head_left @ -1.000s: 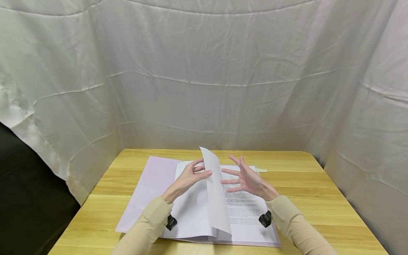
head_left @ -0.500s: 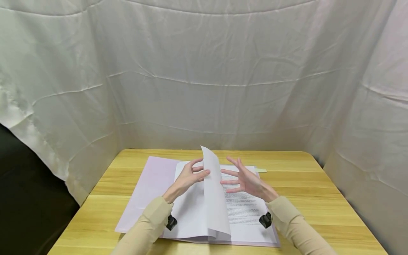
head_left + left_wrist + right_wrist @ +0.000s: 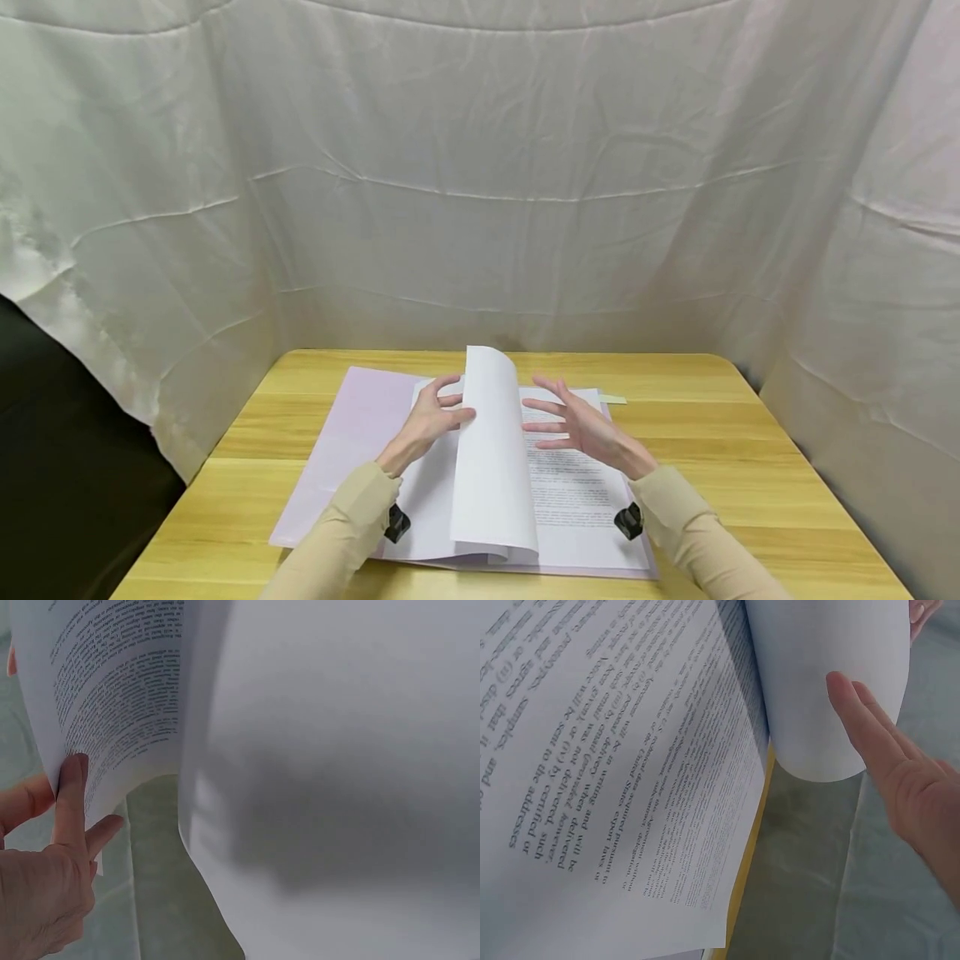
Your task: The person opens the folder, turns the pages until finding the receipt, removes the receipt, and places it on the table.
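Observation:
A white sheet [image 3: 491,467] stands raised and curved along the middle of an open stack of papers. My left hand [image 3: 431,417] pinches its free edge; in the left wrist view the fingers [image 3: 72,795] lie on the printed side. To the right my right hand [image 3: 596,429] is spread, fingers straight, its fingertips close to the sheet's blank outer curve [image 3: 832,645]. Under that hand lies a page of printed text [image 3: 577,500]. A blank white page [image 3: 431,500] lies below my left hand. All these papers rest in an open lilac folder [image 3: 363,425].
The folder lies near the front of a wooden table [image 3: 750,467]. A pale green tab [image 3: 613,399] sticks out past the papers at the upper right. Grey-white cloth [image 3: 480,208] hangs behind and at both sides, with a dark area [image 3: 67,450] at the left.
My left hand has moved left and slightly down, drawing the sheet's free edge over, so more of its blank side faces up. The right hand stays nearly in place, fingers spread.

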The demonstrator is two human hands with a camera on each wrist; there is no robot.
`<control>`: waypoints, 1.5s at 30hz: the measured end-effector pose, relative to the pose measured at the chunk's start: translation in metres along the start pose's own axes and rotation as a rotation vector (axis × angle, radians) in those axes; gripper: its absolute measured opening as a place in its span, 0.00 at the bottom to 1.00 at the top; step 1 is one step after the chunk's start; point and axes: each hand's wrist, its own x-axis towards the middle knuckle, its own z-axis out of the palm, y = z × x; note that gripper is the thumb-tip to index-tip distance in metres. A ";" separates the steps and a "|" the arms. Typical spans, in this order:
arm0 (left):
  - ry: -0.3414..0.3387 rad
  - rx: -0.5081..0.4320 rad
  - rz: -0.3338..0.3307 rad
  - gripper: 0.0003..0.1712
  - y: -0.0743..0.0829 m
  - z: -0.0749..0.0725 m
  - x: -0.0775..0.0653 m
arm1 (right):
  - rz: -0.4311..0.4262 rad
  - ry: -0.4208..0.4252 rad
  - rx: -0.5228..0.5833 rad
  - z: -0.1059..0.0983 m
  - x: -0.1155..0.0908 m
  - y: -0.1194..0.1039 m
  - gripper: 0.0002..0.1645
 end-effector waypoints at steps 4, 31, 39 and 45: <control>0.016 0.002 -0.031 0.43 -0.003 -0.005 0.000 | -0.012 0.011 -0.030 -0.002 -0.001 0.003 0.36; 0.117 0.089 -0.122 0.50 -0.036 -0.036 -0.001 | 0.008 0.150 -0.174 -0.007 -0.015 0.023 0.36; 0.140 0.213 -0.111 0.52 -0.044 -0.046 -0.002 | 0.052 0.169 -0.359 -0.012 -0.022 0.028 0.36; 0.156 0.311 -0.128 0.52 -0.051 -0.053 0.000 | 0.063 0.173 -0.466 -0.014 -0.025 0.031 0.35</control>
